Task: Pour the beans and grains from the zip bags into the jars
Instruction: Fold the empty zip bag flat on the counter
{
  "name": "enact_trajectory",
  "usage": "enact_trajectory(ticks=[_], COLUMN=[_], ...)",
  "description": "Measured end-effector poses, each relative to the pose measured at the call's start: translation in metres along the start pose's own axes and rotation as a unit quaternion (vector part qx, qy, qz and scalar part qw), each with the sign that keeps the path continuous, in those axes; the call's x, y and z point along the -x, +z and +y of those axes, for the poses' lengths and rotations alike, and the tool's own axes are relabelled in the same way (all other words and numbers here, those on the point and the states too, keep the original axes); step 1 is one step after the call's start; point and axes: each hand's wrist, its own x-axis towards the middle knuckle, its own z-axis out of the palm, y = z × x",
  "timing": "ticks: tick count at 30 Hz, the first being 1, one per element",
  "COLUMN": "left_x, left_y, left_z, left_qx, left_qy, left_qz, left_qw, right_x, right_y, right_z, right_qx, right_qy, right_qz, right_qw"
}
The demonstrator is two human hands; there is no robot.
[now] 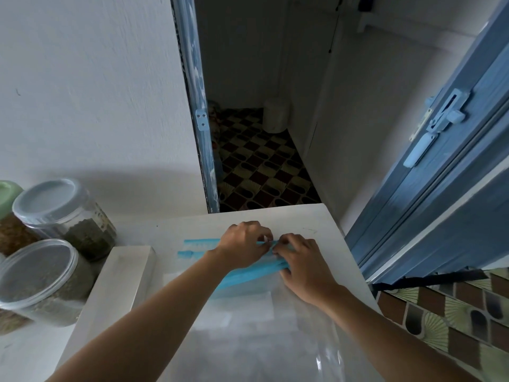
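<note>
A person's left hand [242, 244] and right hand [303, 261] pinch the blue zip strips of clear plastic zip bags [245, 301] lying flat on a white table [311, 219]; lidded clear plastic jars [88, 232] of grains stand left.

Counting now. Jars, left side: three, namely green-lidded jar [8, 199], grey-blue-lidded jar [66, 216], clear-lidded jar [41, 279]. All three lidded, so lids: three. Hands: two, left hand [242, 244] and right hand [303, 263]. Zip bags [248, 307]: clear layers overlap, exact count unclear, more than one. Blue zip strips [201, 242]: at least three showing. Door [440, 188]: one. Latch [440, 117] on it: one. White bin [275, 115] beyond doorway: one.
</note>
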Motion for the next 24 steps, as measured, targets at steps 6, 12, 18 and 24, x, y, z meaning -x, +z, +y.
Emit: enact_trajectory(ticks=[6,12,18,24], left_x=[0.001,0.011,0.043,0.070], left_y=[0.008,0.002,-0.022,-0.046], left_z=[-0.008,-0.026,-0.065,-0.099], left_qx=[-0.023,-0.027,-0.025,-0.019], left_qy=[0.023,0.026,-0.019,-0.083], left_qz=[0.036,0.053,0.027,0.015], left_qw=[0.999,0.998,0.999,0.996], right_x=[-0.009,-0.008,-0.006,-0.010], right_y=[-0.004,-0.008,-0.006,-0.009], right_z=[0.000,0.002,0.002,0.003], right_qx=[0.037,0.042,0.082,0.088], right_qy=[-0.005,-0.012,-0.022,-0.022], right_qz=[-0.026,-0.030,-0.028,-0.030], right_qw=[0.999,0.999,0.996,0.995])
